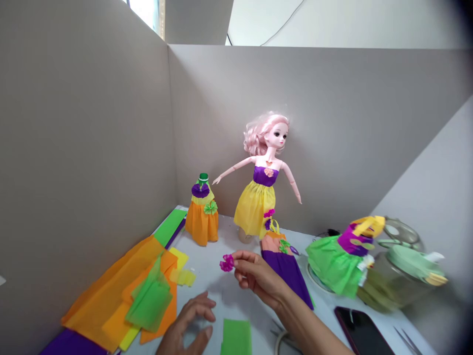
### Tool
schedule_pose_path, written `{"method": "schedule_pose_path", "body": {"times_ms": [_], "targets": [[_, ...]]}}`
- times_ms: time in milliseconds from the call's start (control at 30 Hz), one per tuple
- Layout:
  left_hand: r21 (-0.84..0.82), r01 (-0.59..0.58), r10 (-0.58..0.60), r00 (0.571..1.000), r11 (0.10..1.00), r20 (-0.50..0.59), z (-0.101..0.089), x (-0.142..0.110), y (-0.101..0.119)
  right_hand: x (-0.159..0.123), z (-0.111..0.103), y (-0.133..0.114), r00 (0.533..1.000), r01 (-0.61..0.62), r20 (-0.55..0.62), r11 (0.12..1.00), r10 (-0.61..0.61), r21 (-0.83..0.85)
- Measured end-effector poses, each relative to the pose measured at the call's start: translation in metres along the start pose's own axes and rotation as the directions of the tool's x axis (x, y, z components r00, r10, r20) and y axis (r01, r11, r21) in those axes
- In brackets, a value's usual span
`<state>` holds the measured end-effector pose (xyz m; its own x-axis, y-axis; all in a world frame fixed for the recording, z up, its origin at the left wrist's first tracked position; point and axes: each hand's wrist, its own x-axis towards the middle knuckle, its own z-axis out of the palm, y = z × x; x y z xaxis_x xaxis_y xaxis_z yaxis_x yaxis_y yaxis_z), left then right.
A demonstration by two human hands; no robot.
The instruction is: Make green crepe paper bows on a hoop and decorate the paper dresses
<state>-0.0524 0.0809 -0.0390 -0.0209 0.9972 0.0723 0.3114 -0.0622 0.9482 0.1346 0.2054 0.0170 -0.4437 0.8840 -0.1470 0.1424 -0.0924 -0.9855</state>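
Note:
Between the thumb and fingers of my right hand [254, 273] is a small magenta fabric flower [226, 263], held up over the middle of the table. My left hand [192, 323] hovers lower and to the left, fingers curved and apart, holding nothing. A green fabric piece [236, 337] lies flat at the front edge of the view, between the two hands. Beyond them stands a pink-haired doll [271, 148] in a purple and yellow dress with small flowers on it. A small dress of peach and purple cloth [284, 271] lies behind my right forearm.
Orange cloth [111, 286] and green cloth pieces [151, 296] are heaped at the left. A bottle in an orange dress [202, 217] stands at the back. On the right are a green and magenta dress [336, 256], a lidded jar [402, 276], a phone [364, 330] and tweezers [406, 340].

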Motion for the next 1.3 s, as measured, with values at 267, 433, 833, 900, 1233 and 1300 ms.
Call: {"method": "schedule_pose_path", "body": {"times_ms": [267, 433, 833, 900, 1233, 1300], "targets": [[-0.193, 0.076, -0.09, 0.994, 0.978, -0.062, -0.011, 0.006, 0.043, -0.043, 0.014, -0.014, 0.988, -0.146, 0.122, 0.81, 0.093, 0.567], [-0.147, 0.03, -0.021, 0.998, 0.989, 0.064, -0.014, 0.019, 0.073, -0.052, 0.021, -0.029, 0.998, 0.063, -0.038, 0.868, -0.051, 0.493], [-0.75, 0.132, -0.008, 0.986, 0.648, 0.166, 0.031, 0.044, 0.122, -0.073, 0.005, -0.044, 0.455, 0.519, -0.07, 0.328, -0.888, -0.789], [-0.751, 0.116, -0.001, 0.989, 0.65, 0.151, 0.031, 0.049, 0.124, -0.075, 0.001, -0.045, 0.394, 0.463, 0.001, 0.198, -0.919, -0.864], [-0.314, -0.133, 0.201, 0.96, 0.94, 0.194, 0.025, 0.091, 0.139, -0.069, -0.042, -0.087, 0.842, 0.388, -0.248, 0.857, -0.479, -0.339], [-0.24, -0.177, 0.231, 0.947, 0.954, 0.221, 0.023, 0.097, 0.145, -0.063, -0.049, -0.094, 0.882, 0.361, -0.193, 0.879, -0.431, -0.313]]}}
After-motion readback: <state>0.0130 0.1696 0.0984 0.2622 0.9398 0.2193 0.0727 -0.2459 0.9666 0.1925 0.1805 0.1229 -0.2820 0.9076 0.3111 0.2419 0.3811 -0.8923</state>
